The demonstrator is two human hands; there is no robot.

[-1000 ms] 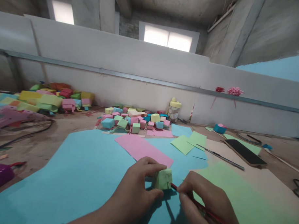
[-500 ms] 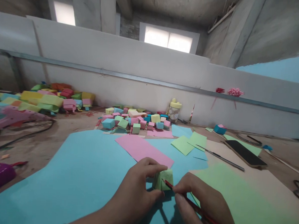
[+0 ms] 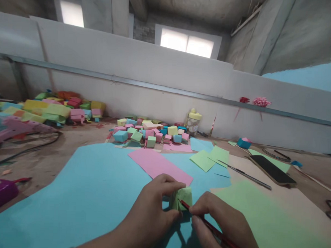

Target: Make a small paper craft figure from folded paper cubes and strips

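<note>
My left hand (image 3: 154,206) pinches a small green paper box (image 3: 185,195) between thumb and fingers, just above the large blue paper sheet (image 3: 98,186). In my right hand (image 3: 222,220) is a slim red-and-black pencil (image 3: 216,231), held in a writing grip. Its tip meets the side of the green box, near a fold. A pink paper strip (image 3: 160,165) lies just beyond my left hand. Green paper (image 3: 262,210) spreads out to the right of my right hand.
Small coloured paper boxes (image 3: 151,141) are heaped by the wall, with a yellow-lidded jar (image 3: 193,124) beside them. On the right lie a phone (image 3: 272,169) and a thin metal tool (image 3: 247,174). A pink glue gun (image 3: 21,129) and a purple tape measure (image 3: 1,194) are at left.
The pencil tip has shifted very slightly left on the green paper box. Both hands keep their grips, and the rest looks the same.
</note>
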